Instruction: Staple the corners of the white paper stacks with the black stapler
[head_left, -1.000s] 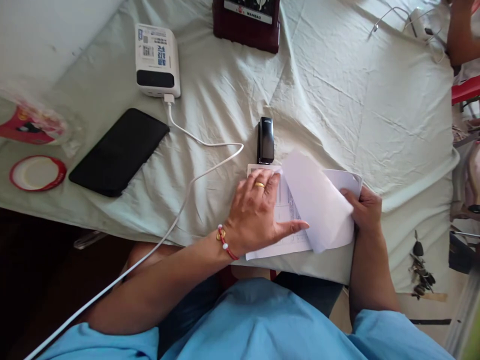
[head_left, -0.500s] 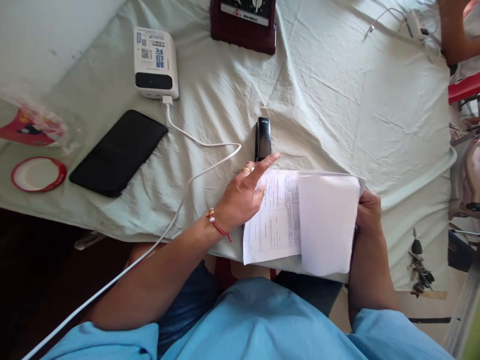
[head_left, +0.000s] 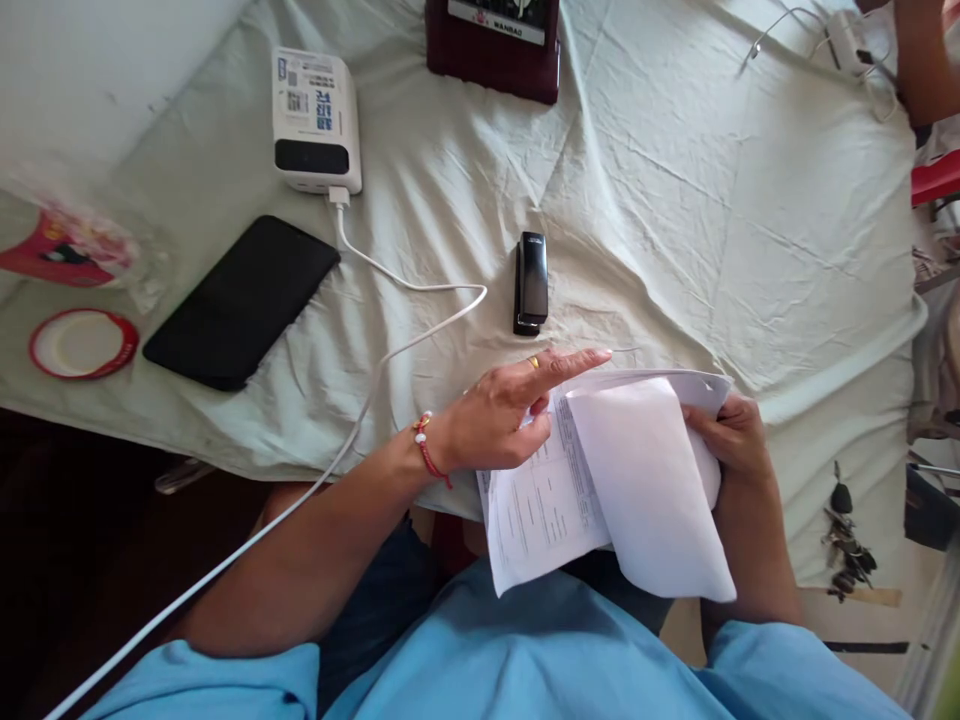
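A sheaf of printed papers (head_left: 547,520) is lifted at the table's near edge, with a blank white folded part (head_left: 645,480) hanging down over its right half. My left hand (head_left: 510,410) grips the upper left of the papers, its index finger stretched out to the right and the other fingers curled. At the upper right corner my right hand (head_left: 735,430) pinches the papers, thumb on top. Just beyond the papers lies a black stapler (head_left: 531,283), touched by neither hand.
To the left are a flat black case (head_left: 241,302), a red-rimmed ring (head_left: 84,343), a plastic bag (head_left: 75,245) and a white boxy device (head_left: 315,120) with a white cable (head_left: 352,430). A dark-red WANBAO box (head_left: 495,55) stands behind. Keys (head_left: 847,540) lie right; another person's arm (head_left: 930,65) shows at top right.
My left hand has moved right, away from the stapler, now fully visible. The papers have tilted, their lower edges swinging nearer my body, and my right thumb has come over the top.
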